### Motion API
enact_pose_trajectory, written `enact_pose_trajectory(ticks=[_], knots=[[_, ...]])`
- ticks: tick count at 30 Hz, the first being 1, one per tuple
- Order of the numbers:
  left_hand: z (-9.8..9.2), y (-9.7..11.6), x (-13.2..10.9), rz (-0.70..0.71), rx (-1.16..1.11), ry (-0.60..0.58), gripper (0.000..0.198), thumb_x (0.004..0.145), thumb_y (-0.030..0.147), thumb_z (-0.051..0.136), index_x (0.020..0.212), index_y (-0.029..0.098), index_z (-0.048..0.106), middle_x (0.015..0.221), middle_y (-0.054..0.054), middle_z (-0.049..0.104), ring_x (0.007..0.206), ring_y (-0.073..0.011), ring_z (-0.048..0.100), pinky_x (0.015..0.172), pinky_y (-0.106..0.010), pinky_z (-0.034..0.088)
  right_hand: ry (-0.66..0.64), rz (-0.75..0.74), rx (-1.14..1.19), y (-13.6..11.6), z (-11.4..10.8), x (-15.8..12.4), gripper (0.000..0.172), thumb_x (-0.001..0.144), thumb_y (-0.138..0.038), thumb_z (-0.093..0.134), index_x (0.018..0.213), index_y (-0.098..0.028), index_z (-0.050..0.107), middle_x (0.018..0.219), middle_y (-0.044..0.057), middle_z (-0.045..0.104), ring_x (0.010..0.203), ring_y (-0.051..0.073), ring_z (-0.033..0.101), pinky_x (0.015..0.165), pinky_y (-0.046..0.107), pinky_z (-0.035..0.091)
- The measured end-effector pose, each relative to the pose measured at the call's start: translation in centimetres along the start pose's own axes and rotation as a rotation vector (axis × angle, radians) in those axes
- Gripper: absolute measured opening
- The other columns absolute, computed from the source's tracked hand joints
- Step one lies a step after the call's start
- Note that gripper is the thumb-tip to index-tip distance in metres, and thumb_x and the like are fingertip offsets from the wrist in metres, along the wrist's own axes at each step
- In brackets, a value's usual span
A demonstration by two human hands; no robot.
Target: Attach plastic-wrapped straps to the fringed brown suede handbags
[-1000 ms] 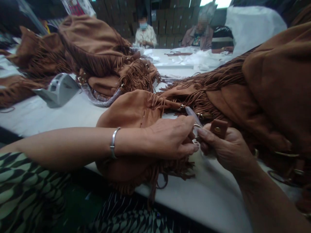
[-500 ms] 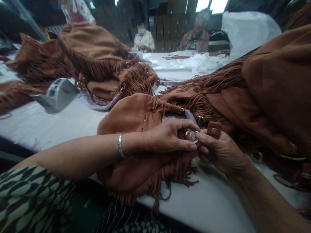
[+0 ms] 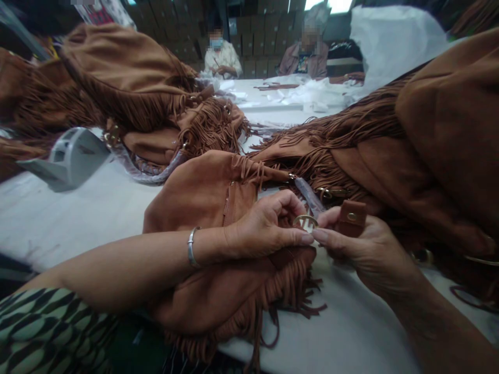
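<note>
A brown suede fringed bag [image 3: 195,189] lies on the white table in front of me, with a zipper on its face and a plastic-wrapped handle [image 3: 309,195] beyond my fingers. My left hand [image 3: 261,226] reaches across the bag and pinches a gold metal ring [image 3: 306,217] between thumb and curled fingers. My right hand [image 3: 368,246] is closed around a short brown leather tab [image 3: 351,218] with a metal snap. The right thumb tip meets the left thumb at the ring's edge. Where tab and ring might join is hidden by the fingers.
More brown fringed bags are heaped at the left [image 3: 128,67] and the right [image 3: 440,109]. A grey tape dispenser [image 3: 68,158] stands on the table [image 3: 89,208]. Across the room two people sit at another table strewn with white wrapping [image 3: 319,93].
The ring has tilted from facing me to nearly edge-on. My right hand and the leather tab have shifted slightly right. The view has turned a little, moving the background left and up.
</note>
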State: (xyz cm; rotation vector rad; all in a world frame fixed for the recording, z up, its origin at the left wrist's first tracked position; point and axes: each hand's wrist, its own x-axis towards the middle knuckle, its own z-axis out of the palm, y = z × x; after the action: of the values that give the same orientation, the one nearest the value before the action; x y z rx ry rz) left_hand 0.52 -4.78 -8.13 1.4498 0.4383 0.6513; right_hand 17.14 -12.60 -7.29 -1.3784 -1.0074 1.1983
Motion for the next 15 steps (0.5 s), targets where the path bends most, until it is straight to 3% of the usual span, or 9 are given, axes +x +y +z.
enact_pose_trajectory(ticks=[4, 7, 10, 15], knots=[[-0.4, 0.7, 0.3, -0.148, -0.155, -0.072, 0.039, 0.06, 0.026, 0.082, 0.078, 0.014, 0.049, 0.075, 0.001, 0.057, 0.067, -0.0088, 0.053, 0.063, -0.022, 0.041, 0.031, -0.077, -0.044, -0.4, 0.5, -0.4, 0.024, 0.059, -0.034, 0.082, 0.067, -0.018, 0.067, 0.058, -0.001, 0.058, 0.046, 0.008, 0.047, 0.039, 0.019, 0.035], [-0.6, 1.2, 0.8, -0.289, -0.332, -0.163, 0.027, 0.071, 0.035, 0.071, 0.079, 0.013, 0.058, 0.078, -0.002, 0.061, 0.073, -0.0114, 0.057, 0.073, -0.024, 0.044, 0.05, -0.151, -0.066, -0.6, 0.5, -0.7, 0.019, 0.061, -0.032, 0.081, 0.067, -0.018, 0.069, 0.059, -0.001, 0.06, 0.048, 0.009, 0.049, 0.041, 0.02, 0.037], [-0.6, 1.2, 1.3, -0.443, -0.438, -0.193, 0.029, 0.076, 0.04, 0.06, 0.076, 0.012, 0.065, 0.076, -0.003, 0.064, 0.073, -0.0142, 0.059, 0.079, -0.027, 0.045, 0.052, -0.198, -0.075, -0.8, 0.5, -0.9, 0.017, 0.062, -0.028, 0.081, 0.067, -0.018, 0.069, 0.064, 0.0, 0.063, 0.05, 0.009, 0.052, 0.042, 0.019, 0.039], [-0.6, 0.8, 1.8, -0.542, -0.457, -0.21, 0.022, 0.074, 0.028, 0.055, 0.071, 0.011, 0.068, 0.072, -0.003, 0.067, 0.069, -0.0143, 0.06, 0.077, -0.026, 0.046, 0.051, -0.199, -0.077, -0.8, 0.4, -0.9, 0.019, 0.061, -0.028, 0.081, 0.066, -0.017, 0.067, 0.056, -0.003, 0.057, 0.044, 0.007, 0.047, 0.038, 0.018, 0.036]])
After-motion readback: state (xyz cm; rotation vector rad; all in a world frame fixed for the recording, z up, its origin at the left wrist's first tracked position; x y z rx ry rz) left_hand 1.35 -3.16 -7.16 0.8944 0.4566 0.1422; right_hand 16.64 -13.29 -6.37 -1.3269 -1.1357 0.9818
